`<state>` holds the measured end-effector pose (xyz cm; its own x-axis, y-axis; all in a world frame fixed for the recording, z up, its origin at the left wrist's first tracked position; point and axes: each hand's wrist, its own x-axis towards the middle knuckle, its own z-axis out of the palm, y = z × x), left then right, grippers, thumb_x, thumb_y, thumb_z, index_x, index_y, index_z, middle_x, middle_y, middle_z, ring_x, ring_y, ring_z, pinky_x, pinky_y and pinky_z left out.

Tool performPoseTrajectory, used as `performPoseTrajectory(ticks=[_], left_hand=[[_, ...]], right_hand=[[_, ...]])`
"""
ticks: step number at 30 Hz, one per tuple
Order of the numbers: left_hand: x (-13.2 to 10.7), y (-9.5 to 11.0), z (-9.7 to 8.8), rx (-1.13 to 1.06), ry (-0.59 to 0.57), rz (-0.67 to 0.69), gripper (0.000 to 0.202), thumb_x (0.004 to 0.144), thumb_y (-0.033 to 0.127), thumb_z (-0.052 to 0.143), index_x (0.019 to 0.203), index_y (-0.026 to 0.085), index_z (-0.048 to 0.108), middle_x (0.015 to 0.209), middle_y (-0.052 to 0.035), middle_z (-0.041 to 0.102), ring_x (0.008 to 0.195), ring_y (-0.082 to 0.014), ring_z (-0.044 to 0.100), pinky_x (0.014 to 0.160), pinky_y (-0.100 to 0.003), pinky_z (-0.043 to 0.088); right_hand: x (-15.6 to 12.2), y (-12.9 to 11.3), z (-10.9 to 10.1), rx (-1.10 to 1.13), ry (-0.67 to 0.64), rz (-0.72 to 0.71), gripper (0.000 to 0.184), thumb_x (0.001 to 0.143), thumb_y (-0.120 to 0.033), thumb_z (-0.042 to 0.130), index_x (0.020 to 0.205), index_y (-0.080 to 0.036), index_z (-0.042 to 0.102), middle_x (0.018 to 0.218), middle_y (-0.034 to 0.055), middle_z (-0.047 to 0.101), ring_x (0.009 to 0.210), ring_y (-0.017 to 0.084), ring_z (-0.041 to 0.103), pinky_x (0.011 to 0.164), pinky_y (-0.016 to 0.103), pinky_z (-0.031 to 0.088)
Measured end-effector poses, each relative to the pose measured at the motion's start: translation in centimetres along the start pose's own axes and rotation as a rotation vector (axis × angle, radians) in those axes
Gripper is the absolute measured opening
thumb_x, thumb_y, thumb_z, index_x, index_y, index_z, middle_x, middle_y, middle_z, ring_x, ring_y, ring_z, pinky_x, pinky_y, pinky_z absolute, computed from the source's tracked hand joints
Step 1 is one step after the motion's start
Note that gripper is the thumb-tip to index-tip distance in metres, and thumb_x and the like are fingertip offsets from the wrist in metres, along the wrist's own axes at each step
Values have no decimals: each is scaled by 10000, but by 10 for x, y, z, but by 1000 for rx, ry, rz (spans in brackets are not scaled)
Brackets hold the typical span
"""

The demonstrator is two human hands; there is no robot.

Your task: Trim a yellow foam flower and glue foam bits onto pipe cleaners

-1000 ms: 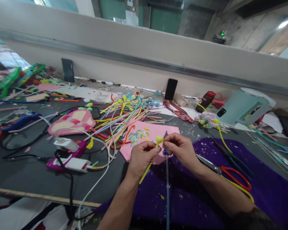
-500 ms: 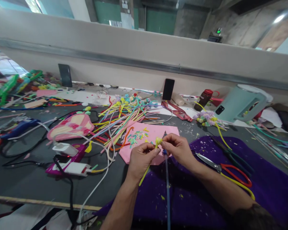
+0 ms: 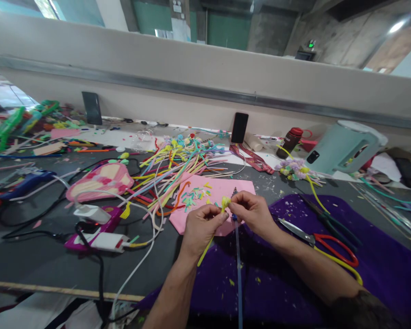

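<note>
My left hand (image 3: 201, 226) is pinched on a yellow foam strip (image 3: 205, 246) whose top end is curled into a small yellow bud (image 3: 226, 201). My right hand (image 3: 254, 212) is closed right beside it, fingertips touching the bud, and it also grips a thin blue stick (image 3: 239, 269) that runs down toward me. Both hands hover over the near edge of a pink foam sheet (image 3: 219, 189) sprinkled with small coloured cuttings, above a purple cloth (image 3: 294, 269).
Red-handled scissors (image 3: 324, 244) lie on the cloth at right. A heap of coloured strips (image 3: 178, 167), a pink-and-cream foam piece (image 3: 101, 179), a power strip with cables (image 3: 99, 233), a black phone (image 3: 239, 128), a brown bottle (image 3: 289, 142) and a pale-green kettle (image 3: 345, 146) crowd the table.
Both hands hold nearly the same pose; my right fingers have shifted slightly on the yellow bud. The view has drifted a little.
</note>
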<state>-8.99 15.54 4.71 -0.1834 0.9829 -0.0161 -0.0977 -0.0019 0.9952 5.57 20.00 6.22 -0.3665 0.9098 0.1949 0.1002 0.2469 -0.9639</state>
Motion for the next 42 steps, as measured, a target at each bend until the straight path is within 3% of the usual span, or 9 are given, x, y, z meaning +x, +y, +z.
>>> performPoseTrajectory(ticks=[6,12,17,21,28,33,42], left_hand=[[0,2,1,-17,-3,-25,187,626,279,754,585,140,635,512,41,528,468,-63,410,470,-195,314],[2,0,-5,-283,-14,-190,278,595,330,784,605,140,580,459,63,479,357,-28,336,367,-170,202],[6,-6,-9,-456,-26,-272,309,529,315,827,675,130,627,550,51,519,412,-17,366,383,-151,207],[6,-9,-8,-431,-47,-260,302,557,340,817,711,131,664,609,29,559,473,-35,432,433,-161,281],[7,-3,-7,-417,-35,-233,364,557,330,807,860,149,715,744,-3,609,494,-32,417,415,-161,266],[9,-3,-9,-352,2,-177,301,564,352,799,743,126,716,590,31,508,475,-33,367,409,-162,259],[7,-4,-8,-211,47,-162,351,567,438,773,704,119,720,538,32,495,429,-38,357,407,-179,249]], right_hand=[[0,0,-2,12,5,9,214,772,-350,646,694,-160,586,559,-42,532,442,73,459,424,198,376],[-3,-5,-8,33,6,9,280,808,-420,614,718,-155,615,556,-32,546,443,79,471,442,207,383],[-8,3,10,94,-201,99,283,783,-433,634,731,-155,634,591,-26,571,466,79,469,452,203,369],[-9,11,22,182,-280,128,295,804,-445,609,724,-161,618,556,-38,541,462,82,467,465,207,378],[-9,8,20,58,-186,118,305,794,-428,613,643,-169,564,513,-48,492,448,81,440,438,201,355],[-9,11,19,1,-170,134,272,789,-367,599,609,-173,537,515,-47,490,445,83,435,435,204,347],[-10,15,21,11,-197,145,260,789,-351,581,601,-182,520,496,-55,466,440,88,416,436,210,334]])
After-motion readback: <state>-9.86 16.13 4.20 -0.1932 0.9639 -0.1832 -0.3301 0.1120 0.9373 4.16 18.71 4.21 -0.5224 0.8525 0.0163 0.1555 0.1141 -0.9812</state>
